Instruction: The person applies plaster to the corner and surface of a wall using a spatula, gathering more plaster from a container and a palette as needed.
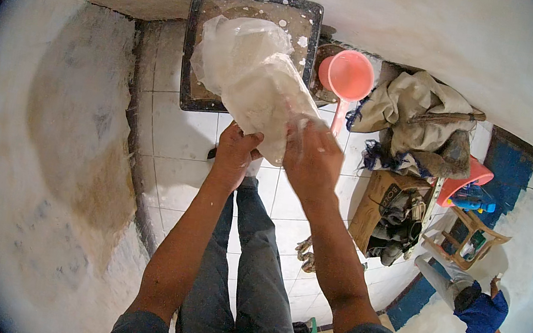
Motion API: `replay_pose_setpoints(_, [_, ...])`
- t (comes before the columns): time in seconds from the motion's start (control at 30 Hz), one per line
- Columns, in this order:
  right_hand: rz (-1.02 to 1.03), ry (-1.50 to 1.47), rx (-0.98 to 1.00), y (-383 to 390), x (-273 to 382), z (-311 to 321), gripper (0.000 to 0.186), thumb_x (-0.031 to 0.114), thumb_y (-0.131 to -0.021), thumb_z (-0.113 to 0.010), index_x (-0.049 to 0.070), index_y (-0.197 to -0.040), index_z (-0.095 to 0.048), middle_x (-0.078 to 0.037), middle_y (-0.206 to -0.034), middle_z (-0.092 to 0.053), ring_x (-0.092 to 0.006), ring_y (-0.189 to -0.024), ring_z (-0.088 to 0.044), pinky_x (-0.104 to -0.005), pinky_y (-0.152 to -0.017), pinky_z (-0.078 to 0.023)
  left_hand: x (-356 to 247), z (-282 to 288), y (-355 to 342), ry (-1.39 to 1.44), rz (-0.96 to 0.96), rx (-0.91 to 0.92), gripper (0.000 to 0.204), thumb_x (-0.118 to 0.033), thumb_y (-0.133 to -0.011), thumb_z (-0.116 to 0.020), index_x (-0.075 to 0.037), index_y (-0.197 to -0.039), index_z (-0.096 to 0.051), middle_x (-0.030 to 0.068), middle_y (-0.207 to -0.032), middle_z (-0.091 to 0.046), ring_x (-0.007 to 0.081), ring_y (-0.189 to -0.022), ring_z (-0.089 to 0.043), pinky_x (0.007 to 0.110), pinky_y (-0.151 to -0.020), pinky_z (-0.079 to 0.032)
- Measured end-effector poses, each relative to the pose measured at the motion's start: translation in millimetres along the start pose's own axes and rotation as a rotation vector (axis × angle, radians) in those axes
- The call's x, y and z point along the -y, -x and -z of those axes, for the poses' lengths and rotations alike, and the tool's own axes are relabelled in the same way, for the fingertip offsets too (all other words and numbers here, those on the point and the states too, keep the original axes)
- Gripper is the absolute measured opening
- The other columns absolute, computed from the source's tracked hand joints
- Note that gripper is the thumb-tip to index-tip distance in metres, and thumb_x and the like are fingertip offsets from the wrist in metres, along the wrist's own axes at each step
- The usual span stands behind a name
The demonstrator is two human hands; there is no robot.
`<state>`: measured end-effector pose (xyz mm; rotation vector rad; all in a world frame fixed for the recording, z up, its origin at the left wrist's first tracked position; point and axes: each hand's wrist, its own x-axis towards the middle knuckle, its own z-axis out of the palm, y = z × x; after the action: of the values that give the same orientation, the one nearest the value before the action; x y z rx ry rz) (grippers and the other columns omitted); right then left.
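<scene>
A translucent plastic bag [259,91] stretches from a square, dark-rimmed stool or small table [192,42] toward me. Something whitish shows through it, but I cannot make out what. My left hand [236,154] pinches the bag's near left edge between thumb and fingers. At its near right edge my right hand [315,158] is closed on the plastic, its fingertips partly hidden and slightly blurred. The bag's far end lies crumpled over the stool's brown, white-spotted top.
A pink long-handled dipper [347,76] stands right of the stool. Further right are crumpled sacks [416,105], a cardboard box [379,205] with dark shoes, a red plastic item [473,183] and a wooden stool [472,241]. A person in blue [483,313] is at far right. Walls stand left and ahead.
</scene>
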<state>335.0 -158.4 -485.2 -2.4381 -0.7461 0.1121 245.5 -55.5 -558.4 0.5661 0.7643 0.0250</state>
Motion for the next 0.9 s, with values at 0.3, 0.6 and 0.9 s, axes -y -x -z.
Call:
replay_pose_setpoints(0.3, [0.071, 0.044, 0.054, -2, 15, -8, 0.01, 0.009, -0.081, -0.065, 0.002, -0.087, -0.061, -0.017, -0.079, -0.061, -0.0334, -0.065, -0.061, -0.0408, -0.056, -0.049, -14, 12, 7, -0.047, -0.038, -0.014, 0.055, -0.019, -0.08, -0.066, -0.004, -0.128, -0.042, 0.0087, -0.118, -0.056, 0.023, -0.108, -0.058, 0.039, -0.086, -0.053])
replay_pose_setpoints(0.6, [0.107, -0.066, 0.132, 0, 29, -24, 0.016, 0.012, -0.083, -0.062, 0.001, -0.094, -0.064, -0.018, -0.081, -0.062, -0.0368, -0.071, -0.063, -0.0407, -0.061, -0.05, -29, 23, 14, -0.044, -0.071, -0.009, 0.039, -0.013, -0.084, -0.059, -0.002, -0.121, -0.05, 0.0095, -0.113, -0.059, 0.0191, -0.1, -0.062, 0.037, -0.086, -0.054])
replay_pose_setpoints(0.9, [0.11, -0.165, 0.024, -4, 42, -30, 0.012, 0.016, -0.085, -0.058, 0.005, -0.091, -0.06, -0.017, -0.076, -0.058, -0.0372, -0.068, -0.06, -0.0452, -0.058, -0.049, -44, 28, 13, -0.074, -0.08, -0.041, 0.043, -0.012, -0.083, -0.061, -0.001, -0.123, -0.047, 0.0103, -0.115, -0.058, 0.0206, -0.102, -0.061, 0.036, -0.083, -0.055])
